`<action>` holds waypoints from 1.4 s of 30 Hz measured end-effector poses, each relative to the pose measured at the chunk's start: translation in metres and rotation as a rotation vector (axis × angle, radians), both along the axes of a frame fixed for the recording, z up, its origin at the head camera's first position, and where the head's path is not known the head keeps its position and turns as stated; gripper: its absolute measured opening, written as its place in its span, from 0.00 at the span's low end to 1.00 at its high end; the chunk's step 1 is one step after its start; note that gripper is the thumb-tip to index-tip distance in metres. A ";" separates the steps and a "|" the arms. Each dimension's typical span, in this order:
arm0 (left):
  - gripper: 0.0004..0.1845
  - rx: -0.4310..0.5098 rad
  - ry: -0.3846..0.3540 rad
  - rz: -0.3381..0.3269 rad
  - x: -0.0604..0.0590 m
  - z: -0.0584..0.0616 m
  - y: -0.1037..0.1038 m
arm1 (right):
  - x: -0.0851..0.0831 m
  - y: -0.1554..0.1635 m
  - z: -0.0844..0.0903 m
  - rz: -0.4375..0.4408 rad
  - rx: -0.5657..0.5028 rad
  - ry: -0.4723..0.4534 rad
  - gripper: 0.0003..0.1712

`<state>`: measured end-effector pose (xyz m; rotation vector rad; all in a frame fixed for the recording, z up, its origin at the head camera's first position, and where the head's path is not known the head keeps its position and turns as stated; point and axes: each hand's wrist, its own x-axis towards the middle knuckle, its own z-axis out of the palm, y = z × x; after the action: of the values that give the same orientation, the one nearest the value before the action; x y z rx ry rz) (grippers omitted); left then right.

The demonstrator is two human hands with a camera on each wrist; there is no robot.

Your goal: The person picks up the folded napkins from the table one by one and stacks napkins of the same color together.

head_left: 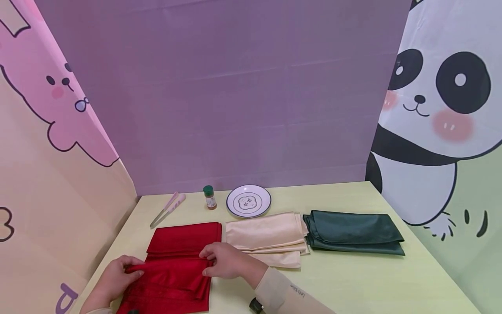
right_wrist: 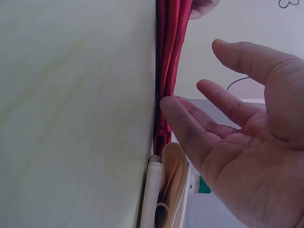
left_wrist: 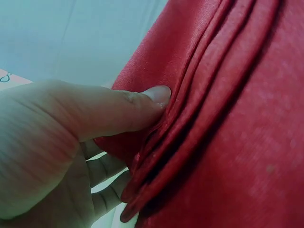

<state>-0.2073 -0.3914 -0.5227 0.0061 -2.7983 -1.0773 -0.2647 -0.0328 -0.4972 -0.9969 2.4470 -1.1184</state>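
Observation:
A red satin cloth (head_left: 168,279) lies folded in layers at the front left of the table. My left hand (head_left: 115,277) pinches its left edge, and in the left wrist view the thumb (left_wrist: 137,107) presses on the folds with the fingers partly hidden beneath. At the cloth's right edge is my right hand (head_left: 227,261). The right wrist view shows that hand (right_wrist: 247,137) with thumb and fingers spread apart, one fingertip at the side of the red layers (right_wrist: 170,61); whether it touches them I cannot tell.
Right of the red cloth lie a folded cream cloth (head_left: 266,233) and a folded dark green cloth (head_left: 353,229). Along the back stand tongs (head_left: 166,211), a green-capped small bottle (head_left: 210,198) and a white plate (head_left: 235,200). A purple backdrop (head_left: 243,96) rises behind the table.

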 end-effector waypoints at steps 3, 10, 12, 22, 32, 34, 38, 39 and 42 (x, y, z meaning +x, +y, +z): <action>0.08 0.025 0.021 -0.018 0.000 0.001 0.001 | -0.001 0.000 0.000 0.004 -0.007 -0.002 0.20; 0.10 0.087 0.066 -0.005 -0.001 0.002 0.003 | 0.002 0.002 0.003 0.004 -0.009 -0.004 0.19; 0.09 0.122 0.096 -0.018 0.000 0.002 0.003 | 0.002 0.002 0.003 0.002 -0.004 -0.003 0.19; 0.11 0.217 0.210 -0.052 0.000 0.004 0.003 | 0.000 0.003 0.003 0.013 0.031 0.020 0.17; 0.08 0.279 0.237 -0.067 -0.001 0.006 0.004 | 0.002 0.002 0.004 -0.007 0.071 0.043 0.13; 0.07 0.288 0.230 -0.064 -0.001 0.006 0.003 | 0.003 0.002 0.004 -0.018 0.051 -0.001 0.12; 0.06 0.321 0.217 -0.063 -0.001 0.007 0.003 | 0.004 0.002 0.004 -0.030 0.032 -0.039 0.14; 0.06 0.328 0.217 -0.063 -0.001 0.007 0.003 | 0.004 0.002 0.005 -0.032 0.033 -0.040 0.15; 0.06 0.345 0.224 -0.067 -0.001 0.007 0.004 | 0.003 0.002 0.005 -0.035 0.048 -0.018 0.16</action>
<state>-0.2081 -0.3873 -0.5155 -0.1616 -2.4028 -1.4632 -0.2616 -0.0303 -0.4926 -0.9285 2.4740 -1.0691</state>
